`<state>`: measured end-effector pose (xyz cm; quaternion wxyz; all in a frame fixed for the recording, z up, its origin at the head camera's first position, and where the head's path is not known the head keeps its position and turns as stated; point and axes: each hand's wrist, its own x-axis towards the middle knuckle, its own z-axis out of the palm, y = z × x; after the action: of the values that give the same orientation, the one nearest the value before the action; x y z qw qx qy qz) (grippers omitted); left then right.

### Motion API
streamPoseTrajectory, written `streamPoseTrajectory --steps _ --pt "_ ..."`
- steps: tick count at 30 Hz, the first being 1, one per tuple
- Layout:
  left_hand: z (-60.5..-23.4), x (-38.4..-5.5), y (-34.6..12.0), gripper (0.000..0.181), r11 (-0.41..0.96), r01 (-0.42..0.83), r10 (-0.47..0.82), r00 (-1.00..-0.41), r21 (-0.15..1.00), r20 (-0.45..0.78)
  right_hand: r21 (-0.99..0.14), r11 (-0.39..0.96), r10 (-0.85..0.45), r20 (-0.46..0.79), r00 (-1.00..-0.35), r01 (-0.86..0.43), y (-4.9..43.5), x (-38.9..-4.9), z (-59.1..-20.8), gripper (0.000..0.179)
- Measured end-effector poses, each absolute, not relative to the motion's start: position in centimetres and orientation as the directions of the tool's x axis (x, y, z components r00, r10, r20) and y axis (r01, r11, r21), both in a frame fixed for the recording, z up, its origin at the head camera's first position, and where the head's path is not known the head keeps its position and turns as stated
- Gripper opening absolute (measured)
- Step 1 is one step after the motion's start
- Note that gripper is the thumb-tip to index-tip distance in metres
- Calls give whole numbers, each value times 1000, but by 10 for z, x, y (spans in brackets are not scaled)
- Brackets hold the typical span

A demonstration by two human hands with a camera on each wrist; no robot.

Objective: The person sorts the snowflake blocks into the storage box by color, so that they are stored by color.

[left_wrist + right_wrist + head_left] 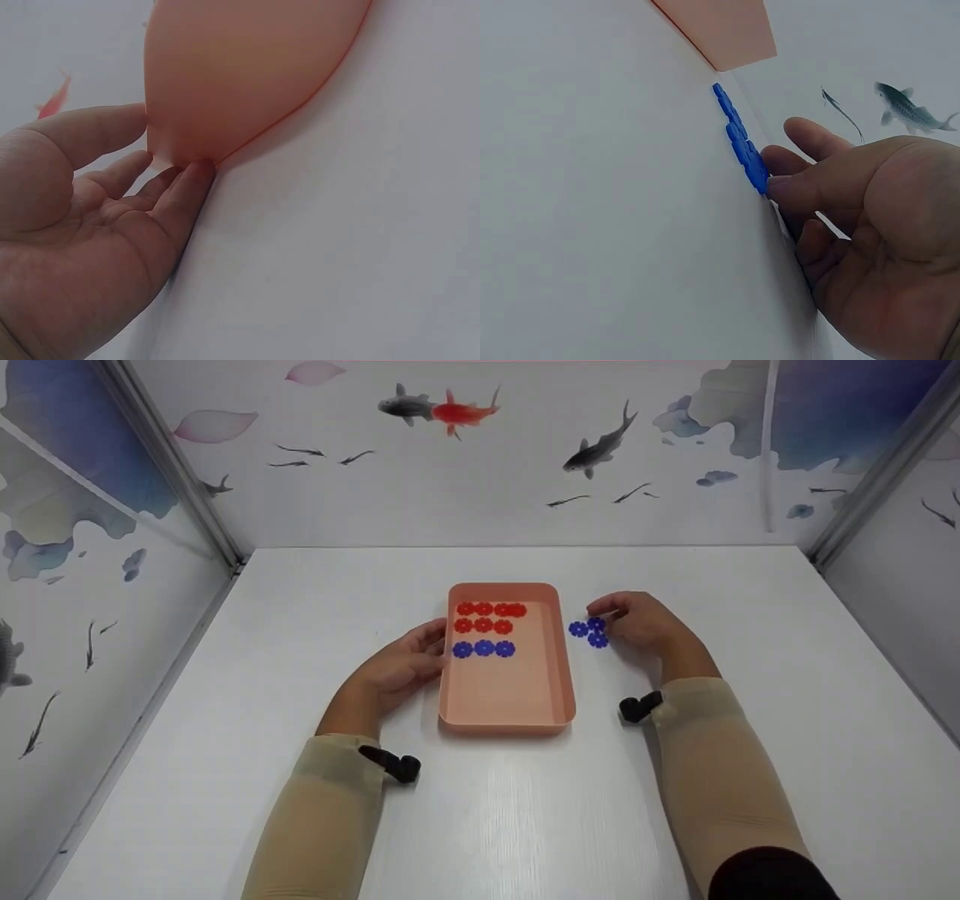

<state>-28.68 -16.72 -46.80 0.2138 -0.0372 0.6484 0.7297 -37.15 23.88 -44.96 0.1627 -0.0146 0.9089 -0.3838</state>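
In the head view a salmon-pink tray (510, 694) lies on the white table with flower-shaped plastic discs in rows. Red discs (484, 625) form two rows at its far end, the farther one with two overlapping. Below them is a row of three blue discs (484, 648). My left hand (409, 664) is at the tray's left side, its fairly straight fingers touching the outer wall in the left wrist view. Right of the tray, my right hand (645, 622) has thumb and forefinger at the edge of the nearest disc in a small group of blue discs (739, 139).
The white table (480, 810) is enclosed by printed panels at the back and sides. Black wrist cameras (401, 767) stick out from both sleeves. Grey metal posts (172, 465) stand at the back corners.
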Motion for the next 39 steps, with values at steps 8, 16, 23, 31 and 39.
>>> streamPoseTrajectory --steps 8,16,23,31,39 --pt "-466 -287 -167 86 -39 -360 264 -903 932 -338 -693 707 -97 -290 -952 139 238 -373 -449 44" --pt "-466 -286 -168 85 -46 -354 270 -905 934 -329 -656 733 -17 -284 -959 181 242 -375 -446 36" --pt "-466 -285 -169 84 -54 -345 281 -906 937 -318 -700 675 0 -317 -949 234 249 -373 -437 30" --pt "-466 -285 -169 86 -51 -346 275 -907 937 -320 -766 609 -80 -315 -946 204 241 -371 -419 29" --pt "-468 -286 -169 85 -47 -353 266 -906 934 -329 -837 537 -158 -224 -962 107 218 -362 -401 28"
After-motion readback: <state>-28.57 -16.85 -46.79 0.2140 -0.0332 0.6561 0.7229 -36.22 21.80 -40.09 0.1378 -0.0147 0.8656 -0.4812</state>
